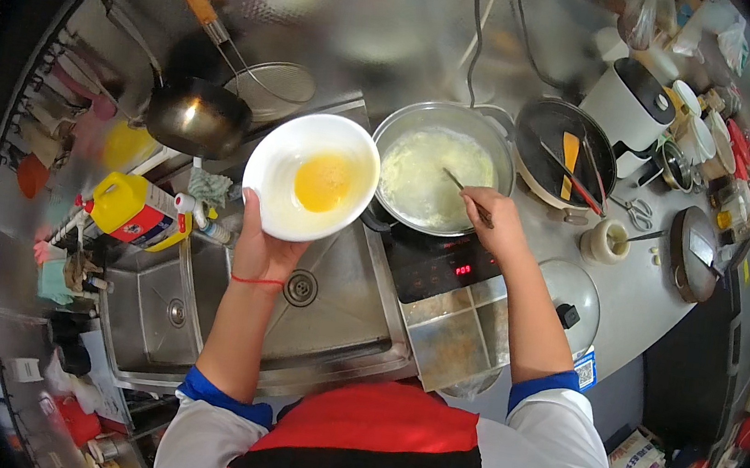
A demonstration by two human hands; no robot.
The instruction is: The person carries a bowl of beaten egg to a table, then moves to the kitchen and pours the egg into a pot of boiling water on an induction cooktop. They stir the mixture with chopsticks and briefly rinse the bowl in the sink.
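My left hand (266, 246) grips the lower rim of a white bowl (267, 204), tilted and held above the sink's edge. Yellow beaten egg (322, 182) lies inside the bowl. To its right, a metal pot (452, 112) stands on a black induction cooker (433, 268) with a lit display. The pot holds cloudy, pale yellow liquid (424, 170) with egg-like shreds in it. My right hand (493, 220) is closed around a thin metal utensil (454, 179), whose far end dips into the liquid; whether it is a spoon or chopsticks I cannot tell.
A double steel sink (331, 312) lies below the bowl. On the left are a dark wok (198, 118), a strainer (274, 87) and a yellow jug (135, 210). At right stand a black pan (553, 133) holding utensils, a glass lid (559, 290), scissors (640, 212) and a stone-like jar (603, 245).
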